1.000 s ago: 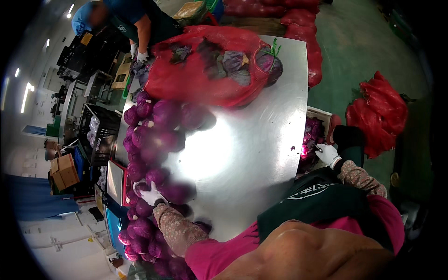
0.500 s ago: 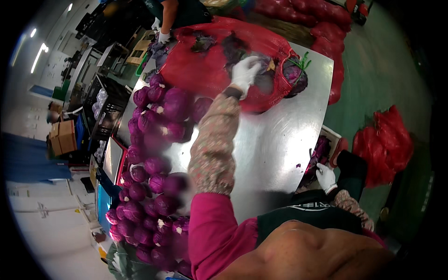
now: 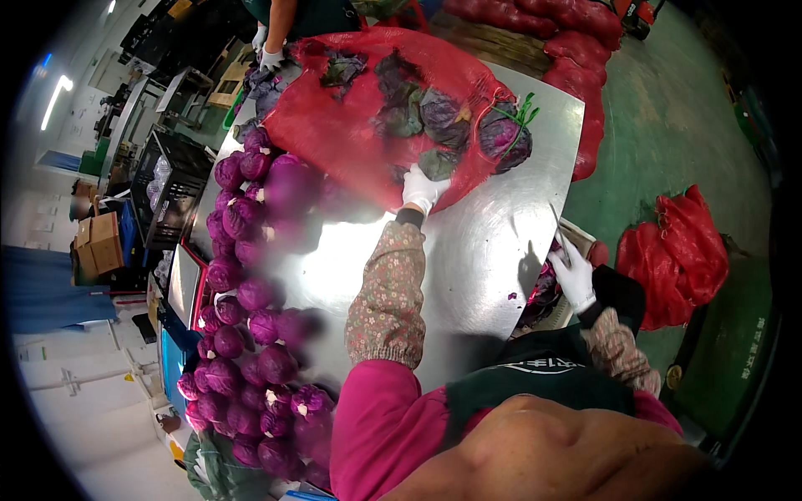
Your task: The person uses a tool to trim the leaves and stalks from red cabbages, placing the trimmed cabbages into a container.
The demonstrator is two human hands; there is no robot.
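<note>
My left hand (image 3: 424,190), in a white glove, has its fingers closed on a red cabbage (image 3: 439,164) with dark outer leaves, at the near edge of a red mesh bag (image 3: 326,113). Several more leafy cabbages show in the bag, one of them (image 3: 444,117) just beyond that hand. At the bag's right end, a cabbage (image 3: 505,142) lies beside a green tie (image 3: 525,112). My right hand (image 3: 573,275), also gloved, grips a knife (image 3: 558,220) with its blade pointing up, above a crate (image 3: 576,238) holding purple leaves by the table's right edge.
Many trimmed purple cabbages (image 3: 224,274) line the left side of the metal table (image 3: 468,250). Across the table, another person's gloved hand (image 3: 271,58) touches leafy cabbages. Full red mesh bags (image 3: 576,75) lie beyond the table, and a red mesh bundle (image 3: 673,259) rests on the floor at right.
My left hand has moved nearer, from over the bag's cabbages to the one at its near edge. My right hand has risen from the crate, bringing the knife into clear view.
</note>
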